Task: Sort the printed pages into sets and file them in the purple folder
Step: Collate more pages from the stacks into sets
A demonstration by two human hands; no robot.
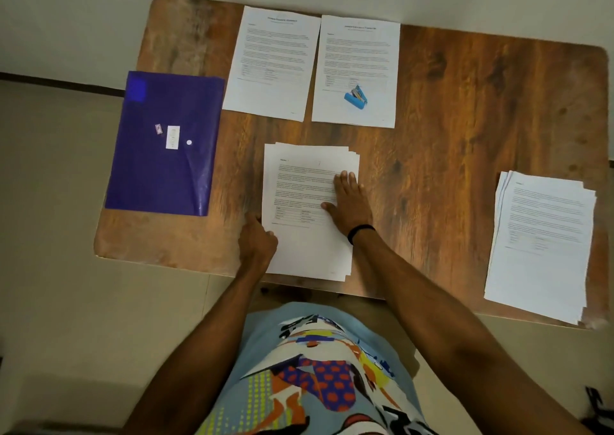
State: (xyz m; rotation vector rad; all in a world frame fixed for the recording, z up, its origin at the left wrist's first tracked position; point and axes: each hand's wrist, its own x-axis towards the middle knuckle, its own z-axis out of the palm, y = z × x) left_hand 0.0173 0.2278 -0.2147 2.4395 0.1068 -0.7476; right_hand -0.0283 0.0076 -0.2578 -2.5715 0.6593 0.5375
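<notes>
Purple folder left of central stack, blue stapler beyond. Right hand flat on stack; left hand at edge, grip unclear.

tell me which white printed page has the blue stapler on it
The right-hand far white page, beside its twin; the small blue stapler lies near its lower edge.

Black wristband on the right wrist; light-blue garment, possibly a shirt, with bright multicoloured print.
</notes>
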